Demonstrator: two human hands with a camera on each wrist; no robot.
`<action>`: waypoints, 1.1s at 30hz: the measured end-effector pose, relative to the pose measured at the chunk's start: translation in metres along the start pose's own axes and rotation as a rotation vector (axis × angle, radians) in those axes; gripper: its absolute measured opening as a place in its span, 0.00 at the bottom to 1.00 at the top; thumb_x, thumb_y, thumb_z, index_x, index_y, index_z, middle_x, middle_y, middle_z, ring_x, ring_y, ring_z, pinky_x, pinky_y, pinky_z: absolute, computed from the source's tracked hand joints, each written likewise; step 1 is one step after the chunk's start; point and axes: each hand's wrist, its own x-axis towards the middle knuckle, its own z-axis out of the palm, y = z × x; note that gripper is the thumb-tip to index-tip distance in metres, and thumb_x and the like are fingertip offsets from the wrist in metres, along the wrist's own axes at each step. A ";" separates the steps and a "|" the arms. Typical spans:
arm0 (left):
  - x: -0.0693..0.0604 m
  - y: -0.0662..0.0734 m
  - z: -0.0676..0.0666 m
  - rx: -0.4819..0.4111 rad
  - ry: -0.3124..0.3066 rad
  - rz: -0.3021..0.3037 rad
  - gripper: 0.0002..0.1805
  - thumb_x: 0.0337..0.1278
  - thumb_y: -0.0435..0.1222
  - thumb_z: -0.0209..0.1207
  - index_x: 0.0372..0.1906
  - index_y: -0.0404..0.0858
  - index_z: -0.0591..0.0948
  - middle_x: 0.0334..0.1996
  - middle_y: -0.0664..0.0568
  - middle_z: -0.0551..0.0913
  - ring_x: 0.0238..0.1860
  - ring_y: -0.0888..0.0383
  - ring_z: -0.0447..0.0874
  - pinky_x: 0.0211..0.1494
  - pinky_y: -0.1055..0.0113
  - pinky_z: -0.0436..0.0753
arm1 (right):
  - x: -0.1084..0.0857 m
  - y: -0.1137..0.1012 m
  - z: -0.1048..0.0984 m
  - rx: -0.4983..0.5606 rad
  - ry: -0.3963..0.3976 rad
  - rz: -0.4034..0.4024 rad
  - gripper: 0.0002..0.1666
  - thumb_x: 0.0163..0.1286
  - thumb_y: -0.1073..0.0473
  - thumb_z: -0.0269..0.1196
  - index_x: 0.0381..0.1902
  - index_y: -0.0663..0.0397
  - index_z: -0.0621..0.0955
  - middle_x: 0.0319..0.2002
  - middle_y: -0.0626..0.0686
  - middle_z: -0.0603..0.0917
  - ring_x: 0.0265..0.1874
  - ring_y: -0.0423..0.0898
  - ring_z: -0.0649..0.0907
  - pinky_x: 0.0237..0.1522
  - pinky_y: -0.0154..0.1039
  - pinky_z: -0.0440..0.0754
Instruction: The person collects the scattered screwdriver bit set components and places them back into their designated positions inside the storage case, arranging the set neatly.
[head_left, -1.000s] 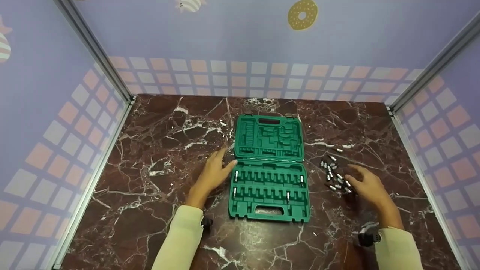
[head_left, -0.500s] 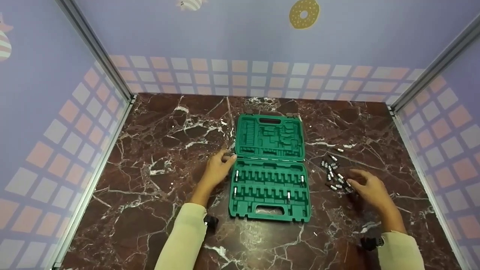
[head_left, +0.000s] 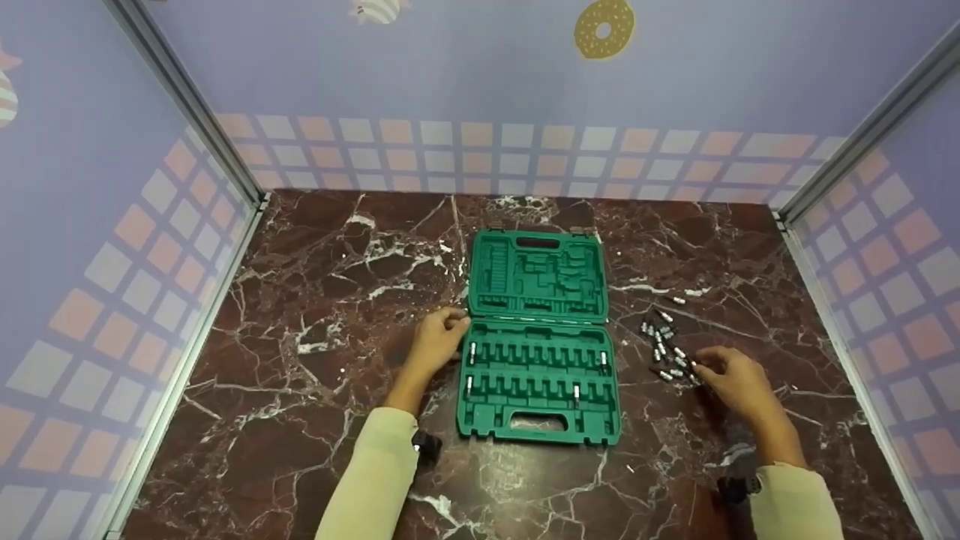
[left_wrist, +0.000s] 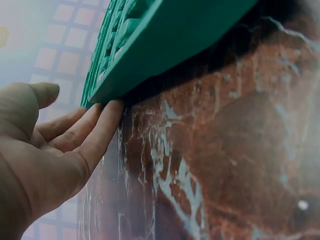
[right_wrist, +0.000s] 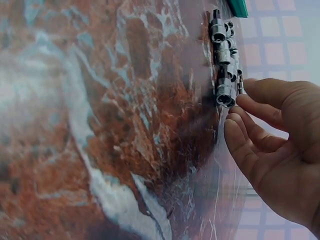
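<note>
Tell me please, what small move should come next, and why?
Probably, lift one metal piece with the right hand: it is at the edge of the pile, and the open green case has many unfilled slots.

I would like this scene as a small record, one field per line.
Case: green, lying open
Near half of case: four metal sockets
Pile: loose metal sockets, right of the case
Left hand: at the case's left edge
Right hand: at the pile; whether it pinches a piece is unclear
Table: dark red, pale veins
</note>
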 end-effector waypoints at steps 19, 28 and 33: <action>0.002 -0.003 0.004 0.010 -0.007 0.000 0.11 0.66 0.26 0.62 0.51 0.32 0.87 0.44 0.40 0.88 0.37 0.51 0.89 0.33 0.62 0.88 | 0.000 0.002 0.006 -0.027 0.050 -0.049 0.15 0.72 0.64 0.64 0.53 0.67 0.82 0.45 0.68 0.83 0.44 0.65 0.85 0.47 0.61 0.81; 0.004 -0.004 0.006 0.072 0.030 0.016 0.11 0.64 0.26 0.63 0.49 0.31 0.87 0.43 0.40 0.89 0.43 0.47 0.88 0.46 0.56 0.86 | 0.001 0.001 0.008 -0.024 0.047 -0.062 0.14 0.72 0.65 0.64 0.52 0.68 0.82 0.44 0.69 0.84 0.44 0.66 0.85 0.47 0.62 0.81; 0.002 -0.004 0.005 0.066 0.032 0.025 0.11 0.64 0.26 0.63 0.49 0.31 0.87 0.43 0.40 0.89 0.43 0.46 0.89 0.47 0.55 0.86 | 0.003 0.000 0.008 -0.031 0.049 -0.050 0.12 0.71 0.66 0.64 0.49 0.69 0.82 0.41 0.67 0.85 0.41 0.64 0.85 0.45 0.61 0.81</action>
